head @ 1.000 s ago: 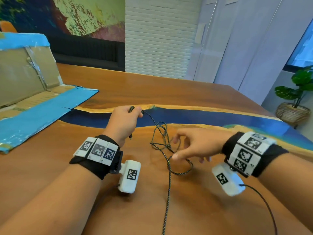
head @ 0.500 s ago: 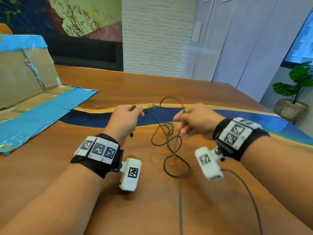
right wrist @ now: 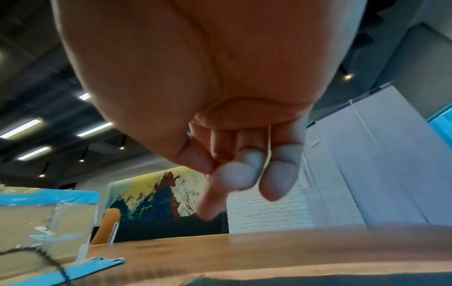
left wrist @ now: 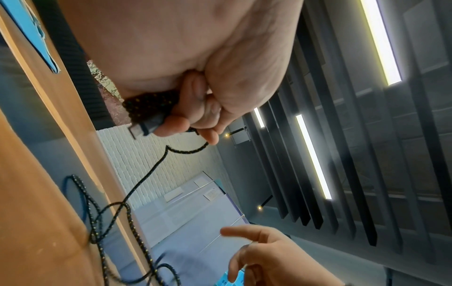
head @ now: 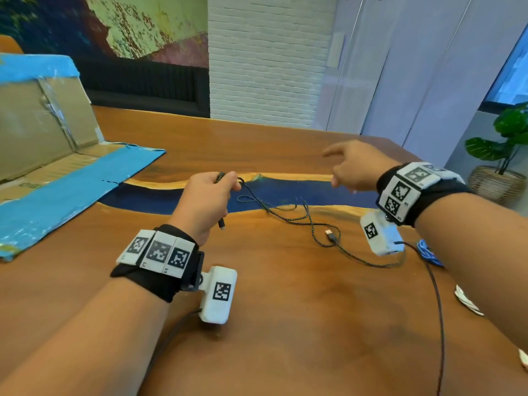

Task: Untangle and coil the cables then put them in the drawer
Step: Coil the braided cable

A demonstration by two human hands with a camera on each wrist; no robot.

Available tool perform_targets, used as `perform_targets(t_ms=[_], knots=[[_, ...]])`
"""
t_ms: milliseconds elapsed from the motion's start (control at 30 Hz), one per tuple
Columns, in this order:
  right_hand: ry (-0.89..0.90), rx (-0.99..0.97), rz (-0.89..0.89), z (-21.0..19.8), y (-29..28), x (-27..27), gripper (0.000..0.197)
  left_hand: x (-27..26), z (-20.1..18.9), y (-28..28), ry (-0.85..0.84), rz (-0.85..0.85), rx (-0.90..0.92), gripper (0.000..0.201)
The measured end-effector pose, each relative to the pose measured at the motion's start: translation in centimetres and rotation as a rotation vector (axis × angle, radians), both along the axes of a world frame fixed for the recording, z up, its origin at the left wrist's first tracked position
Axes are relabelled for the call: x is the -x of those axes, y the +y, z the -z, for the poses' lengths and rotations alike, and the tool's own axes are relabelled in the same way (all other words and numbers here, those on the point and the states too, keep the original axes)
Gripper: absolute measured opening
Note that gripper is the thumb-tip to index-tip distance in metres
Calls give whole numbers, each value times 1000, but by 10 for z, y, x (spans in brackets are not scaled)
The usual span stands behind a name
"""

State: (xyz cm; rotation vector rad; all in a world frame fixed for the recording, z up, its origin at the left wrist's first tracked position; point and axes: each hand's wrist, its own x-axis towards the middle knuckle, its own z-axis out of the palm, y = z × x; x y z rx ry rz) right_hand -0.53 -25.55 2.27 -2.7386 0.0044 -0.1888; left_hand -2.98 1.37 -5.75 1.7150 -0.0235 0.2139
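Left hand [head: 204, 200] held low over the worktop [head: 285, 324], fingers [left wrist: 210, 133] clenched round one end of the black braided cable [head: 310, 224]. A plug tip pokes out below the fist; in the left wrist view a dark connector shows between thumb and fingers, with several passes of the braid bunched inside the palm.

From that fist the cable drops to the worktop and runs off to the right in loose, crossing loops over the blue resin strip and the wood beyond it. Its other end, a USB plug [head: 331, 235], lies flat on the wood inside one of the loops, near the right wrist camera.

Right hand [head: 354, 167] raised above the worktop, well apart from the cable, fingers released and loosely spread, index pointing left. It holds nothing; the right wrist view shows the fingertips [right wrist: 278, 181] hanging free, somewhat blurred.

Flattened cardboard box with blue tape [head: 57, 172] sits on the worktop at far left. At the right edge, partly hidden under the right forearm, a bundle of blue cable [head: 428, 252] and something white [head: 465, 301] lie on the wood; cannot tell what the white thing is. Potted plant in a woven basket [head: 497, 167] stands on the floor past the worktop's right corner.
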Motion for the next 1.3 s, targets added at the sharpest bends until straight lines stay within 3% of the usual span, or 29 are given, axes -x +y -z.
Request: perform_targets(t_ms=[67,200,300,433,600,767,900,1000,1100,1167,1300], knots=[[-48,100,-11,7,6,6,42,1,-1,-1,15,68,77,33],[-173,-16,-230,20,32,26,28,12,-10,-4,45,237,225,33],[-106,-238,-451,37,57,42,46,19,-17,-6,97,377,383,36],[-187,-702,-540,50,76,52,13,28,-27,-5,205,541,564,41],[-159,-1011,-533,60,76,63,12,33,-28,-6,269,621,607,43],[-221,-1037,-416,79,73,63,17,38,-25,-14,340,668,604,48],[-157,-1086,-464,82,69,67,18,41,-22,-22,326,650,574,46],[-181,-943,-513,83,66,73,10,41,-21,-26,274,624,572,41],[-209,-865,-497,91,67,74,43,43,-19,-27,239,660,564,39],[-222,-861,-503,94,69,73,56,43,-18,-27,231,702,554,36],[-161,-934,-499,94,64,73,39,43,-16,-27,260,718,539,38]])
